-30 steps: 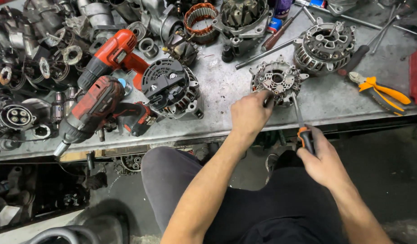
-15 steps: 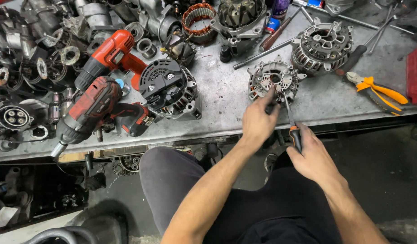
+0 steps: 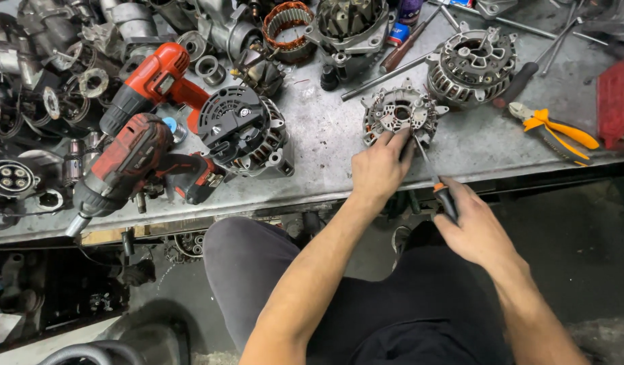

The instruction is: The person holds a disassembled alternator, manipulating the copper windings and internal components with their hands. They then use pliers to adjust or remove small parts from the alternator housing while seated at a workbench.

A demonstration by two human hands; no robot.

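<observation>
Both hands are engaged: my left hand (image 3: 378, 169) presses its fingertips on the round, silver cast-metal alternator end housing (image 3: 398, 116) lying near the front edge of the scratched grey metal workbench (image 3: 325, 145), while my right hand (image 3: 475, 228) is clamped around the black-and-orange-handled screwdriver (image 3: 435, 177), tip at the housing's rim. If the tip skids off the rim, I judge it could jab my left fingers. The housing looks ribbed, grimy and open-centred.

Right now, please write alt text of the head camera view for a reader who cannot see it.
A seated person's left hand steadies a round metal alternator end plate on a grey workbench, while the right hand holds a screwdriver with its tip at the plate. Two red cordless drills, other alternator parts and orange-handled pliers lie around.
</observation>
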